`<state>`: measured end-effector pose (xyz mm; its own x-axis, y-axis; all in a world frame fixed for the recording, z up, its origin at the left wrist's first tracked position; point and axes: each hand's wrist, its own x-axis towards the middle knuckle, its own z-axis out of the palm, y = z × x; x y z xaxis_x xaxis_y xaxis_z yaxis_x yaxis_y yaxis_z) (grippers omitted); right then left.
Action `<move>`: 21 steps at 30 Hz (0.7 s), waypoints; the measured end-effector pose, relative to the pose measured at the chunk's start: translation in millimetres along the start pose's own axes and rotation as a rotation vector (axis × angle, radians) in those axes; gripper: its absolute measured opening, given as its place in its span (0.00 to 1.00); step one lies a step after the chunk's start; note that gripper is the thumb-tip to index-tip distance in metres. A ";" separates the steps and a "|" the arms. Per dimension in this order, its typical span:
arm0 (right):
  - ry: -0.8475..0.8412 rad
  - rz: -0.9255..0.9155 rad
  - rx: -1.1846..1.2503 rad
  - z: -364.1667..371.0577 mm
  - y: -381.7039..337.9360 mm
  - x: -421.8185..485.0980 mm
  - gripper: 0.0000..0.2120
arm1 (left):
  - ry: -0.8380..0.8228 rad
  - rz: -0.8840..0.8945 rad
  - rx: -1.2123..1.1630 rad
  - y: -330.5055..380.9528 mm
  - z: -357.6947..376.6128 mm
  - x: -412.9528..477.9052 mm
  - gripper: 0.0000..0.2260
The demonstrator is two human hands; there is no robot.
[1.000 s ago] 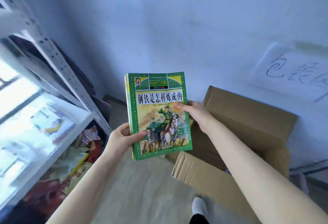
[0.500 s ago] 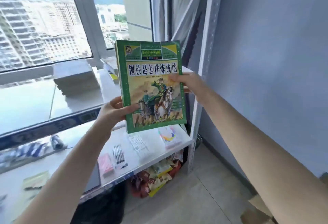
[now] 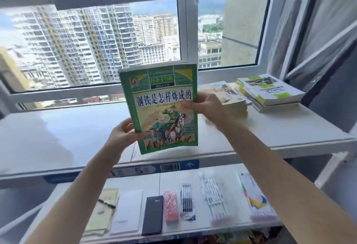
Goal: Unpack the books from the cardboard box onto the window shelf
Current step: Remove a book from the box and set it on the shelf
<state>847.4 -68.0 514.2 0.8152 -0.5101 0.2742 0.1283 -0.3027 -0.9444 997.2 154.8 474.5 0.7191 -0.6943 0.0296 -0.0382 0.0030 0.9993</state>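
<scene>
A green-covered book [image 3: 160, 106] with a horse rider on its front is held upright in the air above the white window shelf [image 3: 77, 127]. My left hand [image 3: 123, 133] grips its lower left edge, thumb on the cover. My right hand [image 3: 206, 108] grips its right edge at mid height. Two stacks of books lie at the shelf's right end: a yellow-edged stack [image 3: 228, 97] just behind my right hand and a taller stack [image 3: 270, 93] with a white and green cover on top. The cardboard box is out of view.
The window [image 3: 96, 46] rises right behind the shelf. A lower shelf [image 3: 148, 183] carries stationery: pens in packets [image 3: 186, 199], a black case [image 3: 153, 214], a pink eraser pack [image 3: 171, 205], notepads [image 3: 102, 211]. A metal rack post [image 3: 301, 31] and grey curtain stand at the right.
The view has swung left from the box and wall to face the window shelf. Both hands have carried the book over in front of the shelf, keeping the same hold.
</scene>
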 end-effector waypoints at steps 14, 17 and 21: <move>-0.128 0.042 -0.113 20.7 39.6 18.4 0.23 | -0.134 0.085 0.088 -53.9 -33.7 26.6 0.19; -0.074 0.016 -0.067 24.1 42.9 20.3 0.12 | -0.080 0.107 0.174 -54.5 -30.3 24.4 0.18; -0.029 -0.025 -0.109 31.1 36.2 30.7 0.08 | -0.059 0.108 0.147 -48.3 -39.6 20.8 0.17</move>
<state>894.6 -69.6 482.9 0.8286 -0.4786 0.2904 0.0875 -0.4016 -0.9116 1041.5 168.7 427.8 0.6638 -0.7364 0.1309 -0.2174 -0.0224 0.9758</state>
